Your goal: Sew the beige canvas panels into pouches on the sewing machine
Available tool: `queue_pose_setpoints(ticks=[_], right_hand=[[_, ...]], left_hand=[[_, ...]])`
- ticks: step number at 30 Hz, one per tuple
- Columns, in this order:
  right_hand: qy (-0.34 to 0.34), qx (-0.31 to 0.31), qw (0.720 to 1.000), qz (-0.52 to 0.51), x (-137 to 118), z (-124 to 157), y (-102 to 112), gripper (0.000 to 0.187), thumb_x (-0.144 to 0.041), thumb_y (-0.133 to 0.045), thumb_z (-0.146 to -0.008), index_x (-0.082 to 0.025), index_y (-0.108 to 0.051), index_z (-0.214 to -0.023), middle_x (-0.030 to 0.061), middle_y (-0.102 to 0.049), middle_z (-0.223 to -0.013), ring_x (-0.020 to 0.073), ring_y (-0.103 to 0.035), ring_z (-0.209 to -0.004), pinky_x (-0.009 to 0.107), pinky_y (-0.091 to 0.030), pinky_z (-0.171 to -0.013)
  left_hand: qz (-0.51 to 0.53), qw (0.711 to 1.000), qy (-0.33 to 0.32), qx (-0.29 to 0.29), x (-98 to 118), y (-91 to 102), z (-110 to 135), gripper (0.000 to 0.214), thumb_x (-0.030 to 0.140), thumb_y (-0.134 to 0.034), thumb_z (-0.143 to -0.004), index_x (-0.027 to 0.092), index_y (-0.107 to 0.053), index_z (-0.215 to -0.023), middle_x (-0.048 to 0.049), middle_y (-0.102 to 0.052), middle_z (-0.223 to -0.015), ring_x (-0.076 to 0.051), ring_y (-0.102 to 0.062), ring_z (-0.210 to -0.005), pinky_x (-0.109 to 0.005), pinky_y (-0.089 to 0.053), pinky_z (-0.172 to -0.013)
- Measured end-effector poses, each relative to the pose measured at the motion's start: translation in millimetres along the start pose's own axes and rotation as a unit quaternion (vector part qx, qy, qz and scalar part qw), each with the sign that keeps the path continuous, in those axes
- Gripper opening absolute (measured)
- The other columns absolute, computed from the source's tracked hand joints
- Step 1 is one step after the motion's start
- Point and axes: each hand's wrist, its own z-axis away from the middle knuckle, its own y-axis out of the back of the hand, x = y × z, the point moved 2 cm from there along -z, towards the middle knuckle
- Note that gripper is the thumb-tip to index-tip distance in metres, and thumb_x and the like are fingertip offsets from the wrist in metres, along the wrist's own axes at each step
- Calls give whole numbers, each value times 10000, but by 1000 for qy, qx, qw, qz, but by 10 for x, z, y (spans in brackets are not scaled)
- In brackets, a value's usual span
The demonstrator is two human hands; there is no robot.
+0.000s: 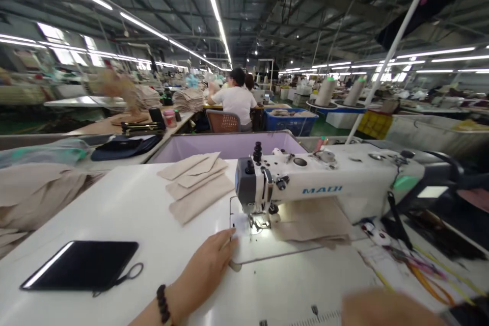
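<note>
My left hand (212,265), with a dark bead bracelet (163,304) at the wrist, rests at the left edge of the sewing machine's (324,183) bed plate. Its fingers are drawn together, and their tips meet a small whitish, see-through piece (240,224) whose kind is unclear. That piece lies just left of the lit presser foot (260,221). At the bottom right, my right hand (389,309) is smeared by motion, and its fingers are hidden. Beige fabric pieces (313,221) lie under the machine's arm. More beige pieces (200,183) are fanned out left of the machine head.
A black tablet-like object (82,265) with a ring lies on the white tabletop (114,204). Beige cloth (38,193) is heaped at the left. Threads and small tools (416,265) lie at the right. Beyond a lilac bin (225,145), a person in a white shirt (235,102) sits.
</note>
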Motion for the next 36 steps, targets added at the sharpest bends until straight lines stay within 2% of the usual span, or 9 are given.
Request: queue_pose_setpoints(ticks=[2, 3, 5, 8, 14, 18, 26, 31, 36], right_hand=[[-46, -101, 994, -17, 44, 72, 18, 161, -274, -490, -905, -172, -613, -934, 35, -624, -905, 137, -596, -762, 278, -506, -669], [-83, -159, 983, -30, 86, 94, -22, 139, -220, -490, -897, -179, -611, -842, 24, -623, -808, 134, -596, -719, 238, -483, -606], [-168, -258, 950, -47, 191, 121, -161, 196, -149, -464, -882, -180, -600, -745, 22, -607, -702, 144, -586, -648, 256, -458, -595], [-242, -333, 911, -40, 308, 112, -377, 75, -174, -538, -847, -172, -604, -811, 49, -620, -795, 186, -601, -742, 291, -453, -651], [-218, -351, 908, -63, 294, -3, -583, 117, -202, -599, -820, -176, -597, -934, 76, -603, -971, 214, -558, -916, 321, -437, -772], [-194, -366, 906, -88, 285, -43, -670, 94, -191, -543, -861, -177, -600, -788, 52, -608, -875, 186, -551, -855, 295, -419, -761], [-264, -318, 907, -82, 392, -20, -750, 194, -139, -368, -908, -137, -550, -844, 92, -606, -847, 195, -558, -830, 298, -414, -749], [-269, -297, 912, -88, 306, 88, -375, 166, -126, -364, -847, -160, -525, -824, 107, -608, -838, 222, -574, -807, 329, -439, -718], [-249, -265, 915, -177, -129, 234, 218, 146, -124, -365, -821, -200, -487, -844, 86, -634, -842, 195, -607, -743, 308, -476, -652]], left_hand=[[29, 999, 8, 27, -23, -35, 60, 276, 182, -392, -910, 161, -586, -1106, -116, -612, -1160, -215, -618, -1004, -353, -547, -838], [42, 999, 10, 31, -32, -56, 75, 285, 204, -383, -919, 167, -586, -1116, -111, -613, -1160, -212, -617, -1008, -352, -545, -843], [66, 997, 13, 26, -41, -90, 80, 297, 227, -376, -925, 180, -587, -1128, -99, -613, -1163, -208, -612, -1019, -353, -537, -861], [86, 996, 12, 6, -32, -104, 62, 298, 211, -379, -919, 188, -592, -1127, -85, -613, -1163, -198, -604, -1032, -342, -529, -880], [69, 998, -4, -1, -43, -95, 52, 311, 186, -396, -904, 186, -574, -1160, -96, -611, -1153, -194, -603, -1020, -327, -536, -866], [60, 998, -6, -13, -70, -111, 54, 313, 178, -403, -898, 180, -573, -1161, -94, -611, -1147, -194, -606, -1011, -323, -536, -866], [58, 998, -21, -20, -72, -114, 41, 306, 181, -405, -905, 186, -560, -1169, -91, -604, -1151, -194, -605, -1014, -313, -541, -858], [71, 997, -26, -25, -84, -74, 40, 331, 169, -388, -915, 200, -503, -1225, -90, -598, -1153, -191, -597, -1028, -312, -533, -874], [98, 995, -17, 1, 111, 36, -51, 476, 216, -425, -919, 214, -295, -1377, -128, -508, -1273, -229, -526, -1143, -366, -498, -928]])
